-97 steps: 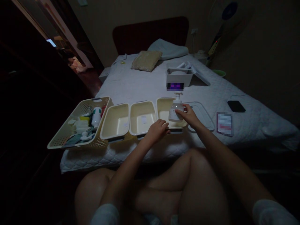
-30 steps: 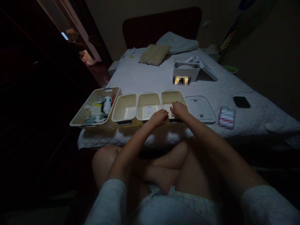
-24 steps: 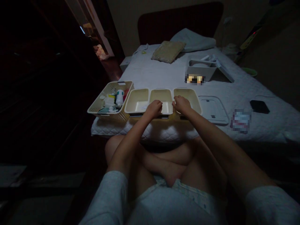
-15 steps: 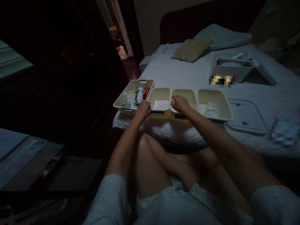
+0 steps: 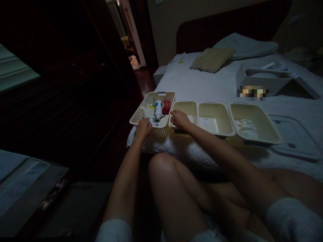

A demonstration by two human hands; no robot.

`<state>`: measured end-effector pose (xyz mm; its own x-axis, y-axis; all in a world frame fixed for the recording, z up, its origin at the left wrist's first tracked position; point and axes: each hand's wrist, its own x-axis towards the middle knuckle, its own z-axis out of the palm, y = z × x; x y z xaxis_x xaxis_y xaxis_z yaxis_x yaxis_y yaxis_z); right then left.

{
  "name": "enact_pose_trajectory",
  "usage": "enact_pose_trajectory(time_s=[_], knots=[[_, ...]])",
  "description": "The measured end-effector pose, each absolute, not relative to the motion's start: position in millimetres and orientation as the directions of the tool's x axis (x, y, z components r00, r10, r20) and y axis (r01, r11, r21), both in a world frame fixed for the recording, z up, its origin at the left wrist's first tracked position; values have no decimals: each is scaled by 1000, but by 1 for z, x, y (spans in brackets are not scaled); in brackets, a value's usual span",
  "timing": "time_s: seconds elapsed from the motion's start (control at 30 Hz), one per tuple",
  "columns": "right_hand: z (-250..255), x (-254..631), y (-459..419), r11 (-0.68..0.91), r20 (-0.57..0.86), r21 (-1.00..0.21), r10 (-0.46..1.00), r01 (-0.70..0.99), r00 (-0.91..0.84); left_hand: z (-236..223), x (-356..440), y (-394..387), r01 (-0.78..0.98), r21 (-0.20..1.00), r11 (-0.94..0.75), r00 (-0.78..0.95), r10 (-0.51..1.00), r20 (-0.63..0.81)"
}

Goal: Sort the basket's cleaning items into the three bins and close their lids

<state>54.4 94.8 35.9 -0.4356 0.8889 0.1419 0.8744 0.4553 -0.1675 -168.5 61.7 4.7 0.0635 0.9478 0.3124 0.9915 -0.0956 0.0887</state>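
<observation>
A cream perforated basket [image 5: 161, 131] stands near the bed's front edge, holding a white bottle [image 5: 158, 109], a red item [image 5: 167, 107] and small white packets. My left hand [image 5: 144, 127] is closed over the basket's front rim, where its handle is covered. To the right stand three cream bins in a row. Over the left bin [image 5: 189, 105], my right hand [image 5: 180, 119] has curled fingers by the left rim, next to the basket; what they pinch, if anything, is hidden. A pale label lies in the middle bin [image 5: 217, 112]. Several whitish items lie in the right bin [image 5: 264, 121].
A flat pale lid [image 5: 297, 134] lies right of the bins. Behind it on the bed [image 5: 181, 79] are an open grey-white box [image 5: 267, 79] and a beige cushion [image 5: 213, 59]. Dark furniture stands at the left, and my bent knee [image 5: 163, 164] is close to the bed edge.
My left hand has moved left from the basket's front right corner to its front rim. My right hand has gone left from the middle bin to the left bin. The view has shifted too.
</observation>
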Motion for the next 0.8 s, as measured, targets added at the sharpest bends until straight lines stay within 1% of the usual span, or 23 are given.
enact_pose_trajectory(time_s=[0.1, 0.2, 0.3, 0.47, 0.57, 0.67, 0.73, 0.8], knots=[[33, 29, 110, 486, 196, -196, 870, 852, -452, 4, -171, 71, 988, 72, -138, 112, 951, 288], [25, 4, 125, 511, 182, -201, 858, 836, -480, 1, -176, 86, 988, 79, -136, 111, 958, 266], [14, -12, 138, 503, 152, -199, 864, 841, -480, -3, -183, 108, 989, 107, -98, 70, 969, 237], [-2, -24, 157, 449, 134, -191, 893, 873, -430, -11, -191, 143, 983, 180, -48, 4, 972, 235], [-9, -28, 168, 435, 97, -165, 900, 885, -424, -16, -191, 147, 980, 197, 14, -56, 977, 206], [-11, -33, 177, 415, 57, -148, 910, 898, -411, -19, -192, 144, 969, 236, 66, -119, 970, 214], [-9, -36, 182, 397, 21, -169, 916, 902, -400, -21, -194, 143, 959, 272, 79, -140, 967, 213], [-6, -38, 186, 367, -15, -218, 925, 904, -379, -22, -197, 144, 948, 303, 103, -167, 966, 196]])
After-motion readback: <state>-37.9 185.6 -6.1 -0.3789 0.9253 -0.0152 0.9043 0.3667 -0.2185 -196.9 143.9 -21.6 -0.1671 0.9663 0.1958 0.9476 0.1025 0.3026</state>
